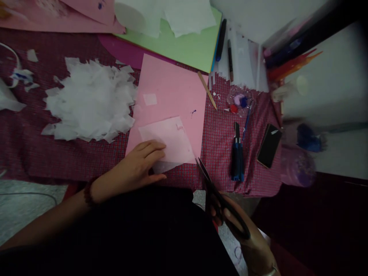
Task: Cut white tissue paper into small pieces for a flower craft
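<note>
1. Two bare hands share the work: the left hand at the thin white sheet, the right hand with the scissors.
2. The white sheet lies on a larger pink sheet, its lower part reaching past the pink edge—probably so that this margin is easy to get at.
3. The left grip looks released, its fingers resting on the white sheet and the thumb apart, seemingly to steady it without creasing.
4. The right grip is closed around the scissors' handles, blades pointing away from the body, tips slightly parted just beside the sheet's right corner; whether they touch it, I cannot tell.
5. A pile of white pieces sits to the left on the cloth-covered surface, presumably out of the blades' way.
6. The craft knife and the phone lie to the right—likely so that the pink sheet stays free for handling.
</note>
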`<action>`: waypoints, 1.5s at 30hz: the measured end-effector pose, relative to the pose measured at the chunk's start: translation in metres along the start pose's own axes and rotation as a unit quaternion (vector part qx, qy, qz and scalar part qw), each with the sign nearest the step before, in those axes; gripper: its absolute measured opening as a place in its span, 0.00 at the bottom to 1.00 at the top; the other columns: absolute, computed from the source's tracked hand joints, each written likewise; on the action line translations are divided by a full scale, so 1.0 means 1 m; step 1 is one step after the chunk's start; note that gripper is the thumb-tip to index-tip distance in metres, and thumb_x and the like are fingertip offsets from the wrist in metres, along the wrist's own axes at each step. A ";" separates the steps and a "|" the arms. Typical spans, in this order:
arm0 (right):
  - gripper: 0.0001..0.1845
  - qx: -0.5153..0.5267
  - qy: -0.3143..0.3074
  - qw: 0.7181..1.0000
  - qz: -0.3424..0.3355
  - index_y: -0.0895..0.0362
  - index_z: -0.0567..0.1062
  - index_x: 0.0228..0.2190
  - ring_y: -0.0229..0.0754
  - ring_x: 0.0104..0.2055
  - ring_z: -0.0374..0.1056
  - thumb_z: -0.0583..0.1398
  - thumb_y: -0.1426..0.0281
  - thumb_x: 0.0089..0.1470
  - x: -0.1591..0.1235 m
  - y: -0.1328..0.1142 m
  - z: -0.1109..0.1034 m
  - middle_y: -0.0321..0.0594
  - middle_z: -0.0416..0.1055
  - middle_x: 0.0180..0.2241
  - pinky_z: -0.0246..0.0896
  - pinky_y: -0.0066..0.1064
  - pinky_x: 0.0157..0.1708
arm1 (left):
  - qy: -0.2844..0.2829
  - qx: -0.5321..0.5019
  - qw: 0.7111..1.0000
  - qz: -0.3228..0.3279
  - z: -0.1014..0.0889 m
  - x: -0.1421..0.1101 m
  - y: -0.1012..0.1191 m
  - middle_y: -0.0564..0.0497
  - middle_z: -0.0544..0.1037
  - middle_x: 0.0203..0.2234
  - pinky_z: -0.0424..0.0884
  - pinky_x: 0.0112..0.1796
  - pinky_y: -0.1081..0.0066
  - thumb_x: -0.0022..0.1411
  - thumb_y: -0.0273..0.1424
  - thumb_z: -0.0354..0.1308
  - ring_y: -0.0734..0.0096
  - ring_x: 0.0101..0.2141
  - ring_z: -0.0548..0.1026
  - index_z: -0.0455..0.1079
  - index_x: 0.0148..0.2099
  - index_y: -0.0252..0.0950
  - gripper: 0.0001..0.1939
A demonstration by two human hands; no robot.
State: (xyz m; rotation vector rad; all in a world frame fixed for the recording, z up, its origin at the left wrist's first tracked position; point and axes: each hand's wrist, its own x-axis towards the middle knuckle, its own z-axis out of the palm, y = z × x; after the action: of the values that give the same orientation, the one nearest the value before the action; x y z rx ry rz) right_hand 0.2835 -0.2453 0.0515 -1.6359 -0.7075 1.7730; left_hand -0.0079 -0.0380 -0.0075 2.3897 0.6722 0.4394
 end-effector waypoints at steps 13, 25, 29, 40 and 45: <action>0.27 -0.010 -0.032 0.999 -0.009 0.52 0.71 0.51 0.38 0.31 0.62 0.60 0.48 0.59 0.033 -0.006 0.031 0.37 0.67 0.35 0.58 0.32 0.30 | 0.001 0.017 1.000 0.022 0.000 0.000 0.001 0.38 0.73 0.55 0.70 0.58 0.50 0.66 0.37 0.62 0.51 0.58 0.69 0.65 0.57 0.30 0.22; 0.29 -0.060 -0.008 0.998 0.027 0.54 0.71 0.46 0.35 0.25 0.59 0.59 0.43 0.57 0.033 -0.016 0.039 0.35 0.64 0.29 0.52 0.29 0.24 | -0.020 0.078 0.996 0.041 0.006 0.000 0.006 0.36 0.71 0.56 0.68 0.60 0.50 0.62 0.36 0.65 0.47 0.59 0.66 0.67 0.55 0.29 0.24; 0.27 -0.054 -0.025 0.998 0.017 0.51 0.73 0.46 0.41 0.30 0.63 0.59 0.44 0.58 0.030 -0.027 0.036 0.38 0.67 0.33 0.60 0.34 0.31 | 0.000 0.109 0.993 0.036 0.012 0.004 0.014 0.37 0.73 0.53 0.68 0.60 0.47 0.65 0.28 0.59 0.49 0.55 0.70 0.70 0.45 0.31 0.07; 0.21 -0.072 -0.009 0.997 0.022 0.53 0.72 0.43 0.39 0.31 0.61 0.57 0.49 0.63 0.041 -0.050 0.048 0.37 0.66 0.33 0.56 0.34 0.33 | 0.036 0.110 0.992 0.041 0.014 0.006 0.013 0.35 0.74 0.52 0.70 0.59 0.49 0.65 0.19 0.52 0.50 0.54 0.71 0.70 0.43 0.29 0.07; 0.28 -0.052 0.032 0.997 0.044 0.52 0.72 0.48 0.39 0.29 0.61 0.61 0.45 0.57 0.049 -0.050 0.056 0.35 0.67 0.31 0.57 0.33 0.30 | 0.045 0.116 0.991 0.050 0.019 0.004 0.010 0.37 0.74 0.53 0.67 0.61 0.51 0.65 0.19 0.51 0.53 0.54 0.71 0.69 0.42 0.31 0.07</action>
State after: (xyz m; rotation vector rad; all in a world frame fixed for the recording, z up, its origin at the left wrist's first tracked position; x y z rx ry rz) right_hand 0.2301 -0.1743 0.0609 -1.8106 -0.7193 1.7612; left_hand 0.0078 -0.0513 -0.0155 2.6458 0.6774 0.5387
